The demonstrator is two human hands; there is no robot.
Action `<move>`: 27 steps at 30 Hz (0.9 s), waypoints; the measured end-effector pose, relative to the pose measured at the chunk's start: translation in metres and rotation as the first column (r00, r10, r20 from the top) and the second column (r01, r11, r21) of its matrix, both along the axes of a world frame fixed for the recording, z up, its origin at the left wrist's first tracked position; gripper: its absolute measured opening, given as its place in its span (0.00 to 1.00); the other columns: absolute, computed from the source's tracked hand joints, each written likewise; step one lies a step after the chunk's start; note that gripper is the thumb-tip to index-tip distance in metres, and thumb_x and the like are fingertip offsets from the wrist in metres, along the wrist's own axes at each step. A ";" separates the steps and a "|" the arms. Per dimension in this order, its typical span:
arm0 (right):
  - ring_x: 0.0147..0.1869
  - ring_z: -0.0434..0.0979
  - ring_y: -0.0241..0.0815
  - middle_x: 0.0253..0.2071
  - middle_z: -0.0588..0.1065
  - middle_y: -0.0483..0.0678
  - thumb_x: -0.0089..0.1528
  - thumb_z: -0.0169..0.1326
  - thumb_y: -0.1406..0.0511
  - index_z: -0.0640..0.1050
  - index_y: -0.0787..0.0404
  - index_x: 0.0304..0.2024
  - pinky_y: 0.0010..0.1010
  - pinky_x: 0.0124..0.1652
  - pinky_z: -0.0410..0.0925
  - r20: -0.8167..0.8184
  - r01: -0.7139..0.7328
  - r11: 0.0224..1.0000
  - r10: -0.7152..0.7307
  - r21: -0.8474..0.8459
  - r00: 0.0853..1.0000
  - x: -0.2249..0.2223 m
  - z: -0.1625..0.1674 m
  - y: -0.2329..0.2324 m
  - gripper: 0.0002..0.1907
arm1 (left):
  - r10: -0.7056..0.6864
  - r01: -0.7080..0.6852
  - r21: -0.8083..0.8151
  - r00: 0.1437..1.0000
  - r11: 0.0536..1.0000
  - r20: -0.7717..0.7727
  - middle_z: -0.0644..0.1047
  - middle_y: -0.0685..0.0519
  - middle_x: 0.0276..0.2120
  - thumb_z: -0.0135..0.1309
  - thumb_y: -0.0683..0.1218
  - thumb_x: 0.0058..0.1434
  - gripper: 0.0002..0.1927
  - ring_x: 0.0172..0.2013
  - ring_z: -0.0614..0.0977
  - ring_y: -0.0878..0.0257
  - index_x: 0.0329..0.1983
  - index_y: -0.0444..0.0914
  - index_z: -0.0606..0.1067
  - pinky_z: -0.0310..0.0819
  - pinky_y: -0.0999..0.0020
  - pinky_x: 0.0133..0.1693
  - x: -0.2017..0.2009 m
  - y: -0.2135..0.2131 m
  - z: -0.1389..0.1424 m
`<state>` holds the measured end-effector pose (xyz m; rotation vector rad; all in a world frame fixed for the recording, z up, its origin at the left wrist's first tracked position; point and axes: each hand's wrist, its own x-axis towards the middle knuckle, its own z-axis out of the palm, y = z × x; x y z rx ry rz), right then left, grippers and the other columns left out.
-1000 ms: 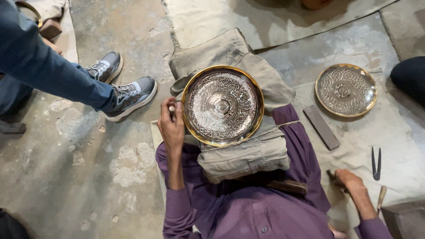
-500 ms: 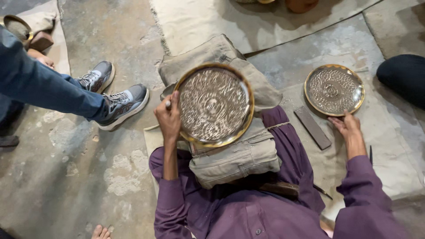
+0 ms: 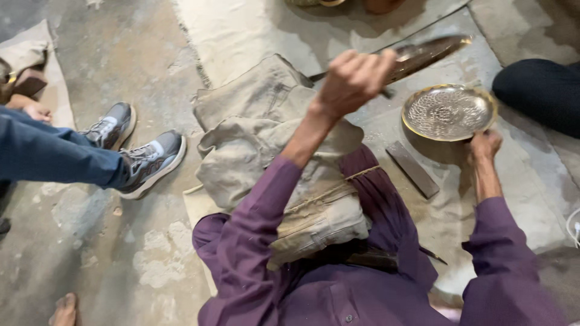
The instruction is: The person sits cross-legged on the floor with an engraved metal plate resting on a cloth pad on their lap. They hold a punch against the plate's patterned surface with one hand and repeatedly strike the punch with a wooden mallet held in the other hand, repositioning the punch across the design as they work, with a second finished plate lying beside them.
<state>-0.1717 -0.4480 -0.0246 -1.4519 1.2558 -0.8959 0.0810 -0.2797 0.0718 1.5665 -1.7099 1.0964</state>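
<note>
My left hand is raised over the padded cloth cushion on my lap. It grips a large engraved metal plate with a golden rim, which shows nearly edge-on and blurred. My right hand holds the near rim of a smaller engraved plate, tilted up off the floor mat. The large plate hangs just above and behind the small one. Purple sleeves cover both my arms.
A dark flat bar lies on the mat beside my knee. At left, another person's jeans-clad legs end in grey sneakers. A dark-clothed limb sits at the right edge. A bare foot shows at bottom left.
My left hand lifted the large plate off the cushion and swung it right, turning it edge-on. My right hand took the small plate's rim and tipped it up.
</note>
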 end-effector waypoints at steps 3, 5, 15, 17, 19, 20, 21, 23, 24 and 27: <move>0.41 0.80 0.40 0.40 0.80 0.51 0.67 0.57 0.72 0.81 0.73 0.47 0.30 0.39 0.71 -0.160 -0.038 0.932 -0.021 -0.360 0.987 -0.020 0.016 -0.010 0.08 | -0.010 0.008 0.019 0.992 1.000 0.129 0.73 0.57 0.23 0.53 0.46 0.69 0.10 0.24 0.77 0.67 0.45 0.33 0.74 0.70 0.67 0.29 -0.016 -0.030 0.000; 0.41 0.80 0.40 0.40 0.80 0.53 0.65 0.58 0.75 0.80 0.75 0.45 0.29 0.39 0.71 -0.247 -0.073 0.816 -0.087 -0.574 0.965 -0.040 0.027 -0.019 0.08 | -0.005 0.003 0.018 0.998 1.000 0.066 0.73 0.57 0.21 0.55 0.46 0.66 0.09 0.22 0.76 0.67 0.41 0.34 0.74 0.68 0.66 0.26 -0.026 -0.046 -0.002; 0.51 0.82 0.43 0.52 0.77 0.51 0.73 0.50 0.72 0.74 0.67 0.55 0.31 0.53 0.80 0.622 -0.003 0.999 -0.021 0.038 0.783 -0.170 0.050 -0.015 0.09 | 0.265 -0.153 0.245 0.128 0.957 -0.956 0.79 0.46 0.27 0.49 0.39 0.64 0.08 0.17 0.74 0.63 0.43 0.35 0.77 0.70 0.64 0.16 -0.092 -0.072 -0.045; 0.55 0.80 0.45 0.54 0.77 0.53 0.75 0.48 0.72 0.74 0.70 0.56 0.34 0.59 0.80 0.686 -0.039 0.992 -0.054 0.118 0.726 -0.186 0.042 -0.009 0.09 | 0.467 -0.025 0.469 -0.044 0.883 -0.883 0.82 0.43 0.29 0.52 0.41 0.63 0.07 0.22 0.78 0.55 0.39 0.33 0.77 0.76 0.56 0.23 -0.114 -0.078 -0.056; 0.60 0.81 0.49 0.57 0.78 0.55 0.74 0.48 0.74 0.74 0.72 0.57 0.37 0.64 0.80 0.689 0.033 0.991 -0.112 0.127 0.716 -0.199 0.038 -0.006 0.10 | 0.430 -0.164 0.444 -0.112 0.881 -0.896 0.81 0.36 0.32 0.60 0.43 0.52 0.14 0.32 0.81 0.38 0.41 0.32 0.80 0.76 0.43 0.35 -0.137 -0.080 -0.064; 0.60 0.81 0.49 0.57 0.77 0.54 0.73 0.49 0.76 0.74 0.69 0.58 0.39 0.63 0.79 0.653 0.056 0.997 -0.081 0.059 0.753 -0.207 0.037 -0.002 0.12 | 0.333 -0.160 0.348 -0.110 0.924 -0.936 0.81 0.36 0.35 0.59 0.45 0.56 0.14 0.37 0.81 0.36 0.43 0.31 0.80 0.75 0.42 0.40 -0.147 -0.080 -0.066; 0.60 0.81 0.49 0.58 0.77 0.53 0.71 0.50 0.77 0.73 0.67 0.59 0.41 0.62 0.79 0.615 0.072 0.997 -0.050 -0.010 0.787 -0.211 0.033 0.006 0.14 | 0.231 -0.160 0.247 -0.110 0.956 -0.967 0.82 0.35 0.39 0.58 0.46 0.60 0.15 0.42 0.82 0.33 0.45 0.31 0.80 0.74 0.41 0.46 -0.151 -0.080 -0.069; 0.60 0.81 0.48 0.58 0.76 0.52 0.70 0.51 0.79 0.72 0.67 0.60 0.42 0.62 0.77 0.583 0.038 0.998 0.004 -0.059 0.812 -0.217 0.028 0.017 0.16 | 0.410 0.084 0.403 -0.082 0.911 -0.909 0.82 0.34 0.39 0.57 0.48 0.61 0.15 0.43 0.83 0.35 0.42 0.32 0.82 0.77 0.45 0.47 -0.153 -0.075 -0.073; 0.60 0.81 0.48 0.57 0.76 0.53 0.71 0.51 0.79 0.72 0.69 0.59 0.40 0.63 0.77 0.593 -0.011 0.999 0.033 -0.040 0.805 -0.218 0.026 0.021 0.15 | 0.493 0.196 0.476 -0.050 0.858 -0.869 0.83 0.33 0.39 0.57 0.50 0.62 0.15 0.43 0.84 0.37 0.40 0.32 0.83 0.78 0.46 0.48 -0.152 -0.074 -0.074; 0.55 0.80 0.48 0.54 0.76 0.56 0.72 0.51 0.78 0.71 0.71 0.56 0.41 0.60 0.77 0.578 -0.113 0.993 0.075 0.030 0.813 -0.206 0.020 0.030 0.10 | 0.626 0.368 0.659 0.224 0.655 -0.747 0.82 0.36 0.42 0.56 0.44 0.53 0.12 0.43 0.85 0.39 0.38 0.35 0.83 0.81 0.46 0.45 -0.145 -0.074 -0.079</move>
